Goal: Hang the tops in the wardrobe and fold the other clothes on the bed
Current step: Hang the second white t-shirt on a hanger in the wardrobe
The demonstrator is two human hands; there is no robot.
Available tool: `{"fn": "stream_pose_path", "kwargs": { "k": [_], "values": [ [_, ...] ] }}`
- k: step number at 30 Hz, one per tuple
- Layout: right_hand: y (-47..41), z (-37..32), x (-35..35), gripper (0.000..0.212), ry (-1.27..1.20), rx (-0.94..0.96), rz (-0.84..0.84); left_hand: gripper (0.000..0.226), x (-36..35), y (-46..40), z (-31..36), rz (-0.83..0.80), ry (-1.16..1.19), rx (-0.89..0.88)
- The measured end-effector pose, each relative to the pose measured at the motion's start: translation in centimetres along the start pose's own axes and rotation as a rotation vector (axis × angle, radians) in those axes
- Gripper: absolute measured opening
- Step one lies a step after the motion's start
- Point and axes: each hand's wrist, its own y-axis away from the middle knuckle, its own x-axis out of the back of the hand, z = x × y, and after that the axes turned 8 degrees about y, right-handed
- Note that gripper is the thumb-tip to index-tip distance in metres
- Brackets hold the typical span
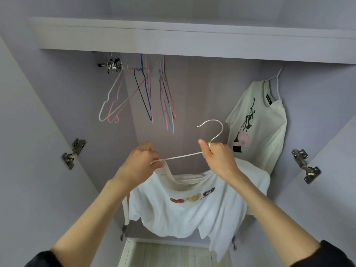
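Head view: a white hanger [185,155] was held inside the wardrobe [192,33], approx. mid-frame, below the empty hangers [142,93] and left of the hung tee [258,124]. The left hand [141,162] was pinched on the hanger's left arm and the collar of the white top [183,212]; the right hand [217,157] was gripped at the hanger's neck.

Risk, as judged: the top seemed only partly threaded, w/ the collar sagging below the wire, so it could slip off if the left pinch were eased. The hook [213,130] could also be snagged on the hangers above.

The hanger's long axis was laid left-right, tilted up toward the right; the hook was pointed up, its opening leftward. The top was hung hem-down.
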Motion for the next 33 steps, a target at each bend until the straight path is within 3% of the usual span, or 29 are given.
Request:
{"fn": "stream_pose_path", "kwargs": {
  "k": [2, 5, 8, 10, 13, 15, 18, 22, 25, 29, 31, 33],
  "values": [
    [-0.1, -0.3, 0.4, 0.058, -0.012, 0.024, 0.018, 0.017, -0.4, 0.2, 0.3, 0.086, 0.023, -0.1],
    [0.0, 0.1, 1.2, 0.05, -0.149, 0.044, -0.027, 0.012, -0.8, 0.7, 0.4, 0.261, 0.192, -0.087],
    [0.2, 1.6, 2.4, 0.029, -0.227, 0.108, -0.076, 0.011, -0.2, 0.8, -0.2, 0.363, 0.199, -0.066],
    [0.3, 3.9, 2.8, 0.018, -0.168, 0.096, -0.01, 0.011, 0.8, 0.7, -1.0, 0.397, 0.186, -0.066],
    [0.8, 7.2, 2.9, 0.023, -0.067, -0.087, 0.075, 0.011, 2.3, 0.7, -2.1, 0.467, 0.177, -0.053],
    [1.0, 8.2, 2.6, 0.022, -0.129, -0.147, 0.084, 0.011, 2.8, 0.6, -2.3, 0.485, 0.182, -0.05],
    [0.9, 8.5, 2.7, 0.02, -0.228, -0.136, 0.033, 0.011, 3.0, 0.5, -2.7, 0.489, 0.188, -0.024],
    [1.3, 8.7, 3.5, 0.02, -0.172, -0.056, -0.141, 0.011, 2.5, 1.0, -3.3, 0.485, 0.209, 0.03],
    [1.6, 8.5, 3.6, 0.035, -0.242, -0.041, -0.177, 0.011, 1.9, 1.5, -3.6, 0.479, 0.224, 0.049],
    [1.3, 8.9, 3.5, 0.023, -0.438, -0.211, 0.032, 0.012, 1.7, 1.6, -4.3, 0.444, 0.213, 0.092],
    [1.1, 9.6, 3.8, 0.022, -0.446, -0.299, 0.225, 0.013, 1.9, 1.8, -4.6, 0.467, 0.209, 0.087],
    [1.3, 10.1, 4.1, 0.022, -0.392, -0.3, 0.298, 0.013, 2.3, 2.0, -4.6, 0.487, 0.218, 0.079]
  ]
}}
